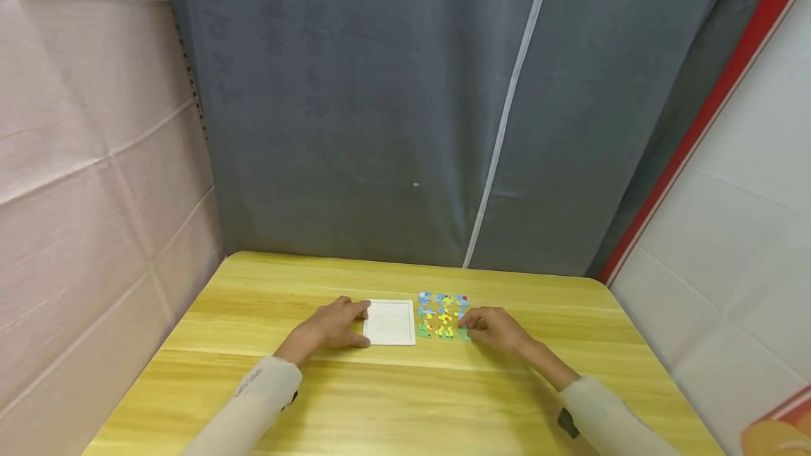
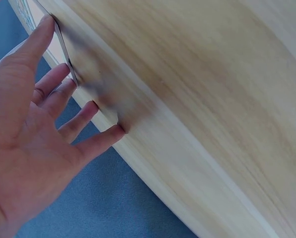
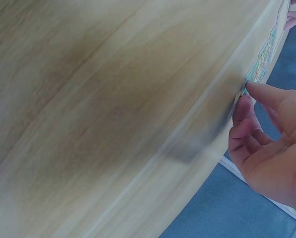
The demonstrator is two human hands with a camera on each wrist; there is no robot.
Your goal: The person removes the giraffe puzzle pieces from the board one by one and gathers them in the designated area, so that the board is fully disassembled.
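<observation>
- The left hand [image 1: 332,327] rests against the left edge of a white puzzle tray [image 1: 389,322], which lies flat on the wooden table [image 1: 405,385]. In the left wrist view its fingers [image 2: 63,89] are spread and nearly straight, tips on the tray's edge and the wood; it steadies the tray without closing round it.
- The right hand [image 1: 497,329] sits at the right edge of a cluster of colourful puzzle pieces [image 1: 442,315], just beside the tray on its right. Thumb and forefinger [image 3: 242,111] come together at a small green piece [image 1: 464,333] at the cluster's near right corner (the pinch looks light, and I cannot tell how firm it is).
- The tray's recess looks bare; every piece I can see lies outside it.
- Risks, as I judge them: so shallow a pinch could let the green piece slip; the wrist or other fingers could brush the neighbours and scatter the tidy cluster; and with only fingertips on the tray, a push from the right could slide it across the smooth wood.
</observation>
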